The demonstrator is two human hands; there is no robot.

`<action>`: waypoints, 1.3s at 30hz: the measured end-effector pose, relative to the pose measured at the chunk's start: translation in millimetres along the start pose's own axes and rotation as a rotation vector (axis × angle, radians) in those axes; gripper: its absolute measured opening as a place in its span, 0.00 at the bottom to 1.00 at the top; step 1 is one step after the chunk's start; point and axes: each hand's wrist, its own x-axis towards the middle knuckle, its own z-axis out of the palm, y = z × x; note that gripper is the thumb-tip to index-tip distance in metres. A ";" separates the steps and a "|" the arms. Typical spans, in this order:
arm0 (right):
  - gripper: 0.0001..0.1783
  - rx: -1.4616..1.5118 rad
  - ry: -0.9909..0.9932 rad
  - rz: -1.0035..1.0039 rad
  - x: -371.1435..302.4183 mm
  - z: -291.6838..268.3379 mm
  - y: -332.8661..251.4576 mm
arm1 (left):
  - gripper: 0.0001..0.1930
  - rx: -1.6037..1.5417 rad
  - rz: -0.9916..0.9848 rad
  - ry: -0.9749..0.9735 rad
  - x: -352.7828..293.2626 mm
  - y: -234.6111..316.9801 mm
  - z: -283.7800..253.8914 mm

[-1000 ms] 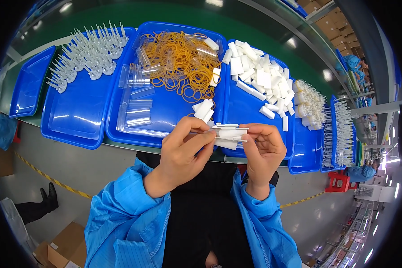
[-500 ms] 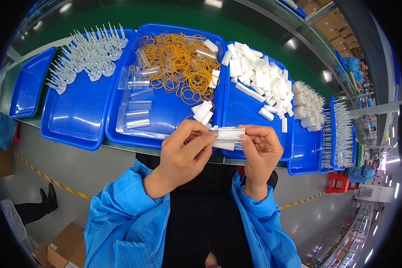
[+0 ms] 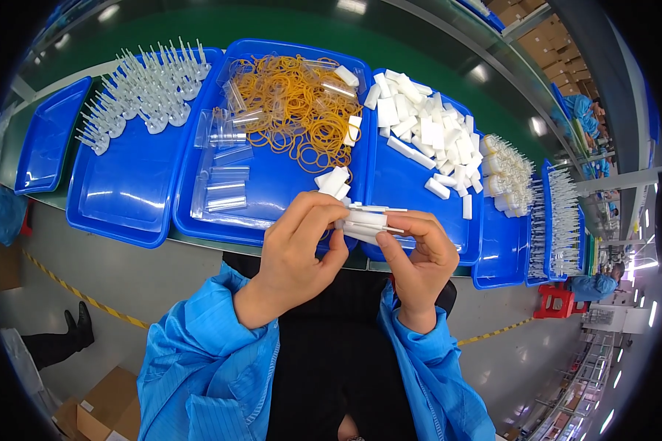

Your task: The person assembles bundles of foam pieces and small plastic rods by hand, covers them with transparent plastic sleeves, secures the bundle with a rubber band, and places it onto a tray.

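Between my two hands, above the front edges of the middle trays, is a pronged plastic part with white blocks (image 3: 365, 220) laid along its thin prongs. My left hand (image 3: 296, 246) closes thumb and fingers round its left end. With thumb and fingertips, my right hand (image 3: 419, 246) grips the right end, where prong tips stick out. Just beyond my left fingers, a few loose white blocks (image 3: 333, 181) lie at the tray's edge. My fingers hide part of the held piece, so how the blocks sit on it is only partly visible.
Yellow rubber bands (image 3: 301, 103) and clear plastic pieces (image 3: 228, 187) fill parts of one blue tray (image 3: 272, 224); white blocks (image 3: 434, 132) are heaped in another. Upright pronged parts (image 3: 151, 88) stand at left, banded bundles (image 3: 507, 176) and more pronged parts (image 3: 564, 220) at right.
My left fingers have shifted slightly on the held piece, with the thumb lower and more apart. My right hand has moved a little left and down, and the piece has turned slightly.
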 end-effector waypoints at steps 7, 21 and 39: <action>0.12 -0.045 0.020 -0.098 2.3 -0.7 -3.2 | 0.18 -0.078 -0.041 -0.037 -0.1 2.6 -0.6; 0.15 -0.229 -0.210 -0.351 5.3 -16.5 -4.6 | 0.19 -0.375 -0.205 -0.258 5.0 -3.4 -4.3; 0.11 -0.556 0.099 0.011 32.1 -57.8 72.2 | 0.08 -0.495 -0.349 -0.248 4.0 -3.3 -0.7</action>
